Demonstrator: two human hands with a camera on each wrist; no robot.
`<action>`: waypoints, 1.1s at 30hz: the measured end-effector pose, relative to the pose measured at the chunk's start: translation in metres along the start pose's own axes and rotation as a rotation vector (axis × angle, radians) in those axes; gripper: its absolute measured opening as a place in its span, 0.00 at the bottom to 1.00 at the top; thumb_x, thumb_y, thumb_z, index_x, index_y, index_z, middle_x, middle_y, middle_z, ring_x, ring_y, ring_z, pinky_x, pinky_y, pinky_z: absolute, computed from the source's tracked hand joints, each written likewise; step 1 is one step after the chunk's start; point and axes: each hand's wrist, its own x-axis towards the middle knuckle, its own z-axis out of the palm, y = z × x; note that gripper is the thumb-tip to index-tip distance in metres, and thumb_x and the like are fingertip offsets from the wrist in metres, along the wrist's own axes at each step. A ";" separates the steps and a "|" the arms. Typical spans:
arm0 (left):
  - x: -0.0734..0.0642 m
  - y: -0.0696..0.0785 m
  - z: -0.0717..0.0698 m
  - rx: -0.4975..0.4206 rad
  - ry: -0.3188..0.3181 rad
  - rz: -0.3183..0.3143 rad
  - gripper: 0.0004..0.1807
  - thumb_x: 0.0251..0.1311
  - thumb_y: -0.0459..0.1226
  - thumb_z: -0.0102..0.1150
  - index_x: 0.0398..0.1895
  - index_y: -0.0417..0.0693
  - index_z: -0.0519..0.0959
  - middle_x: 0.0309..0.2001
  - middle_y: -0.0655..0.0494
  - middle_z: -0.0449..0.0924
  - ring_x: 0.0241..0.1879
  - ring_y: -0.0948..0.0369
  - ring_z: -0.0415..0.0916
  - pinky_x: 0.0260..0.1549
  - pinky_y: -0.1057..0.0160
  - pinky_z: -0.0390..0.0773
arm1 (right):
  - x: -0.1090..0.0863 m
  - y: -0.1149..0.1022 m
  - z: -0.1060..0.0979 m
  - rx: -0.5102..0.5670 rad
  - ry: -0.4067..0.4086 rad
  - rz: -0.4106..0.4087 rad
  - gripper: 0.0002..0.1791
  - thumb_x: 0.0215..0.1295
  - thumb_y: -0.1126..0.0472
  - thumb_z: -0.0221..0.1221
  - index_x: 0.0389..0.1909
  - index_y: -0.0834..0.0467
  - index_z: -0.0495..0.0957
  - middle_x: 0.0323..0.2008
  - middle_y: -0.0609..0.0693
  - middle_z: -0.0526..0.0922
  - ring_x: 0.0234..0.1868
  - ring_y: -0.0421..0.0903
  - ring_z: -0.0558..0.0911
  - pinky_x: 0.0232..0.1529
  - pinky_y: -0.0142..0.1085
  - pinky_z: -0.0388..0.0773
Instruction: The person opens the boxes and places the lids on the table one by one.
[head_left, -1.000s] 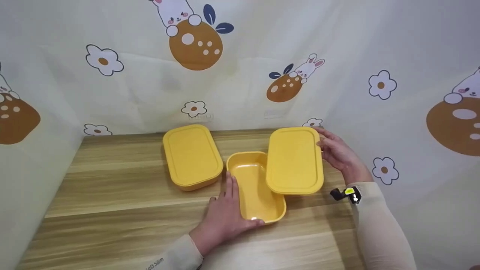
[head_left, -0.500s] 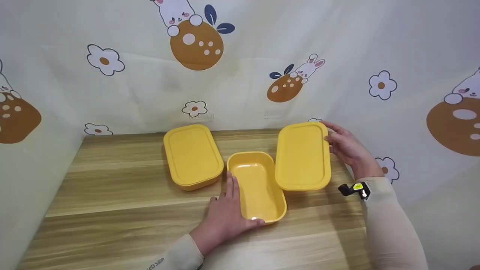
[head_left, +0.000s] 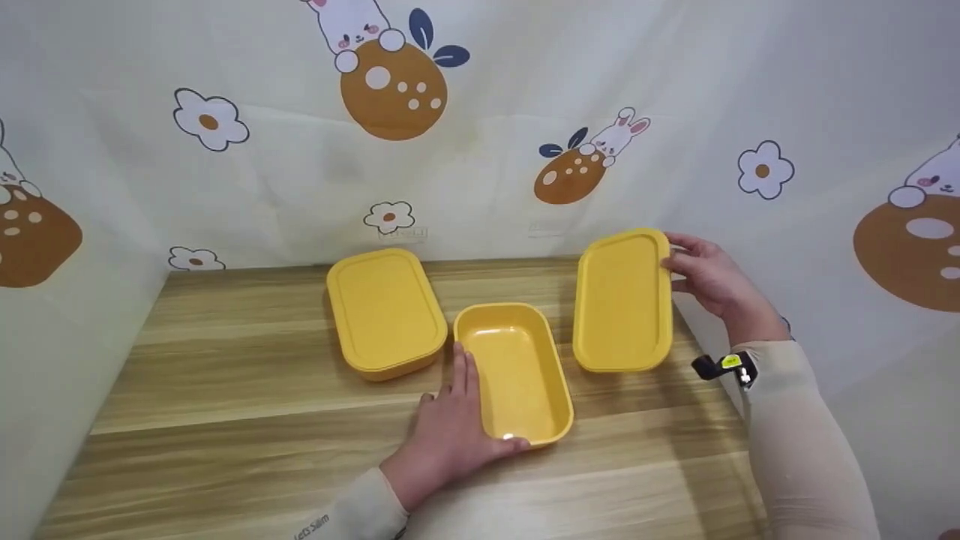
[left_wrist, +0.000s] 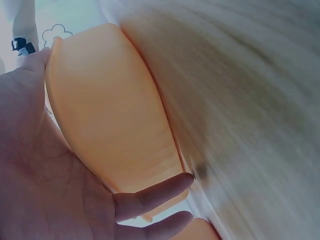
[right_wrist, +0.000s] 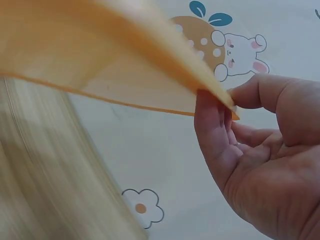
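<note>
An uncovered yellow lunch box (head_left: pixel 521 382) stands on the wooden table, its inside bare. My left hand (head_left: pixel 448 442) rests against it, straight fingers along the left wall and thumb at the near rim. The left wrist view shows the same box's outer wall (left_wrist: pixel 110 110) beside the palm. To the right, my right hand (head_left: pixel 712 281) pinches the right edge of a yellow lid (head_left: pixel 622 300), held tilted above the table and apart from the box. In the right wrist view, thumb and fingers (right_wrist: pixel 210 125) grip the lid's edge (right_wrist: pixel 150 95).
A second yellow lunch box (head_left: pixel 386 311) with its lid on stands left of the uncovered one. A patterned cloth (head_left: pixel 480 180) hangs behind the wooden table (head_left: pixel 262 450) and along both sides. The right hand is close to the right-hand cloth.
The right hand has carried the lid right and away from over the uncovered box, tilting it more. The left hand and both boxes have stayed in place.
</note>
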 end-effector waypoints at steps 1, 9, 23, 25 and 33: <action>0.000 0.000 0.000 -0.001 0.001 0.000 0.87 0.45 0.88 0.58 0.88 0.28 0.43 0.87 0.27 0.36 0.57 0.37 0.85 0.57 0.31 0.80 | 0.000 -0.002 0.000 -0.030 0.004 0.003 0.32 0.82 0.70 0.57 0.82 0.69 0.61 0.58 0.57 0.87 0.48 0.47 0.91 0.49 0.40 0.90; 0.001 0.000 0.000 0.004 -0.002 0.000 0.87 0.46 0.88 0.58 0.88 0.28 0.44 0.87 0.27 0.36 0.57 0.36 0.85 0.58 0.31 0.80 | 0.001 -0.014 0.002 -0.256 0.070 0.030 0.33 0.82 0.63 0.59 0.83 0.64 0.65 0.62 0.61 0.82 0.50 0.47 0.88 0.51 0.38 0.89; -0.001 0.001 -0.001 0.027 -0.017 -0.003 0.88 0.46 0.89 0.54 0.88 0.28 0.43 0.87 0.27 0.35 0.65 0.36 0.81 0.58 0.33 0.81 | 0.005 -0.019 0.007 -0.385 0.173 -0.001 0.30 0.83 0.61 0.58 0.81 0.62 0.71 0.55 0.60 0.81 0.47 0.48 0.83 0.46 0.35 0.88; -0.001 0.001 -0.001 0.030 -0.016 -0.002 0.88 0.46 0.89 0.54 0.88 0.28 0.43 0.87 0.27 0.35 0.64 0.36 0.81 0.58 0.33 0.81 | 0.004 -0.020 0.007 -0.381 0.189 0.007 0.29 0.83 0.60 0.59 0.80 0.61 0.71 0.56 0.60 0.83 0.47 0.48 0.85 0.46 0.34 0.88; -0.001 0.001 -0.003 0.021 -0.019 -0.006 0.88 0.46 0.89 0.56 0.88 0.28 0.43 0.87 0.28 0.35 0.60 0.36 0.84 0.59 0.33 0.80 | 0.006 -0.021 0.006 -0.398 0.195 -0.001 0.31 0.83 0.60 0.59 0.82 0.59 0.69 0.56 0.62 0.81 0.45 0.49 0.84 0.44 0.36 0.89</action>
